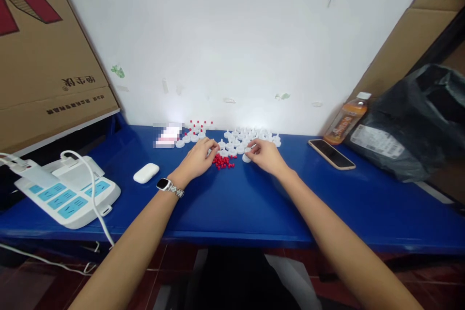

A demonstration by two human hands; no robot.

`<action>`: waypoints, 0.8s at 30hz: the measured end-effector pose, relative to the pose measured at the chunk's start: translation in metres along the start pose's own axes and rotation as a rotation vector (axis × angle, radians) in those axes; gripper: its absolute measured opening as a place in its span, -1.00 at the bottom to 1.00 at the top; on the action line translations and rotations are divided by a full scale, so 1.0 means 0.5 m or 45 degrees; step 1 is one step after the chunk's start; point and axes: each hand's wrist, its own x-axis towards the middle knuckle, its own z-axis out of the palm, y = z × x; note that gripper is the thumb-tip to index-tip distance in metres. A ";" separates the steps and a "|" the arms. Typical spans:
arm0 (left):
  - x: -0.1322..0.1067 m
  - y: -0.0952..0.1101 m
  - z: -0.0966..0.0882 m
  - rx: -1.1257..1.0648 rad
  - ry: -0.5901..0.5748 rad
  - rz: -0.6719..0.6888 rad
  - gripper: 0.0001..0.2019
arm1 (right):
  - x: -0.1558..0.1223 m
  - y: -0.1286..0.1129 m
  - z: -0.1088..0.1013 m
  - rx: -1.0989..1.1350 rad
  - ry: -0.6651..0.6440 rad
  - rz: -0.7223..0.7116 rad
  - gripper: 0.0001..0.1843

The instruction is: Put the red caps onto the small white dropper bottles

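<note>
My right hand (266, 155) pinches a white nozzle cap (246, 158), a round base with a thin spout, low over the blue table. My left hand (199, 157) is closed at the fingertips beside a pile of small red tips (224, 161); what it pinches, if anything, is too small to make out. Behind and between the hands stand many more white nozzle caps (232, 145) without red tips, partly hidden by my right hand. Farther left, a group of white nozzle caps with red tips (194, 134) stands upright near the wall.
A white earbud case (146, 173) and a power strip (69, 198) with white cables lie left on the blue table (236, 208). Right are a phone (331, 154), an orange drink bottle (345, 118) and a dark plastic bag (403, 126). A wall closes the back.
</note>
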 end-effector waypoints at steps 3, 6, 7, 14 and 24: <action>-0.004 -0.002 -0.007 0.060 0.045 -0.055 -0.78 | 0.017 -0.023 0.007 -0.037 0.131 -0.048 -0.83; -0.009 -0.001 -0.016 0.137 0.049 -0.142 -0.79 | 0.068 -0.061 0.032 -0.138 0.131 -0.160 -0.84; -0.010 -0.001 -0.019 0.158 0.039 -0.178 -0.79 | 0.093 -0.075 0.045 -0.189 0.100 -0.180 -0.83; -0.013 -0.003 -0.028 0.167 -0.015 -0.299 -0.80 | 0.286 -0.146 0.164 -0.666 -0.044 -0.098 -0.68; -0.009 -0.020 -0.036 0.166 0.074 -0.326 -0.79 | 0.362 -0.154 0.256 -0.626 -0.044 0.099 -0.63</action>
